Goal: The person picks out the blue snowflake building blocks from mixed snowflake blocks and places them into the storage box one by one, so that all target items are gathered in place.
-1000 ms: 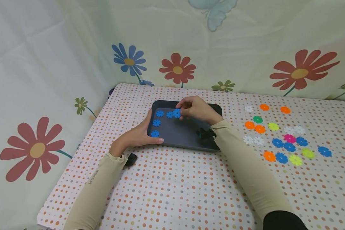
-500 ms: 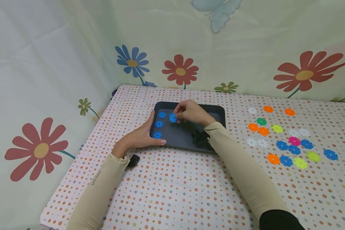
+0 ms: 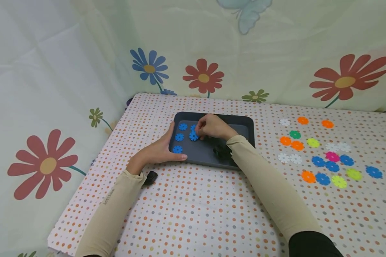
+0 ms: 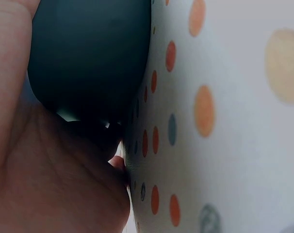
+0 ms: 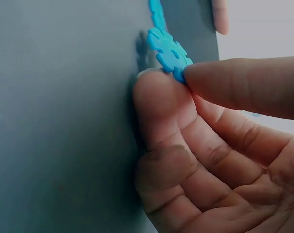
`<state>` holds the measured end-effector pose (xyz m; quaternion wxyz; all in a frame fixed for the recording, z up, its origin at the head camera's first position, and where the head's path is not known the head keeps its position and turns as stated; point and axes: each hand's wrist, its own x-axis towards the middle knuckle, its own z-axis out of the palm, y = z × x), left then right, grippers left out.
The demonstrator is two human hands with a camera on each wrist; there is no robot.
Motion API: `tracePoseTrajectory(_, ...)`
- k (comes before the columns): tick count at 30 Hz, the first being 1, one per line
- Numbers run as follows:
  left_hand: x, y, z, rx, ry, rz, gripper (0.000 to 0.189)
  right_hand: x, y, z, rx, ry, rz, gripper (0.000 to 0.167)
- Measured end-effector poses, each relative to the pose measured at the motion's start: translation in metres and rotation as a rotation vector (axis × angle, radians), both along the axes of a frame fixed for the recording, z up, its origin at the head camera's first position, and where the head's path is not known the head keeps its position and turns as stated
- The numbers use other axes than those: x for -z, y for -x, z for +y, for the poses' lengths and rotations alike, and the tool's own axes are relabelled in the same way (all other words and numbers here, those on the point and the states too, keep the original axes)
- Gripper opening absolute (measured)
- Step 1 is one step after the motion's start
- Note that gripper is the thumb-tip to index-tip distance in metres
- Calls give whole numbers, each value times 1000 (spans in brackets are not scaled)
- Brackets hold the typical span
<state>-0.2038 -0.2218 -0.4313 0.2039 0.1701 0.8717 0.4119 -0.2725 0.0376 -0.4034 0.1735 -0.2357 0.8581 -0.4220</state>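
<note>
My left hand (image 3: 159, 150) grips the dark grey tray (image 3: 201, 154) at its left end, thumb along the front rim and fingers on the left side. In the left wrist view, the palm lies against the tray's dark outer wall (image 4: 89, 58). Over the tray, my right hand (image 3: 213, 127) pinches a blue notched plastic disc (image 5: 170, 52) between thumb and index finger. A second blue disc (image 3: 193, 127) lies just behind the pinched one, partly covered by the fingers. Three more blue discs (image 3: 179, 137) form a column along the tray's left side.
Loose discs in several colours are spread on the table to the right, among them an orange one (image 3: 308, 176), a green one (image 3: 295, 134) and a pink one (image 3: 332, 156). A dotted cloth (image 3: 193, 207) covers the table. A flower-printed curtain (image 3: 276, 43) hangs behind.
My right hand has brought the pinched blue disc from beside the back-row disc toward the tray's near side, now in front of that disc. My left hand keeps its place on the tray.
</note>
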Motion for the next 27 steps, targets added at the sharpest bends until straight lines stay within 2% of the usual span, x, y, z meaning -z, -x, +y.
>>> tracePoseTrajectory(13, -1, 1, 1, 2, 0, -12, 140, 4, -1, -5, 29, -42, 28, 9)
tracePoseTrajectory(27, 0, 1, 0, 3, 7, -5, 140, 3, -1, -7, 9, -83, 48, 9)
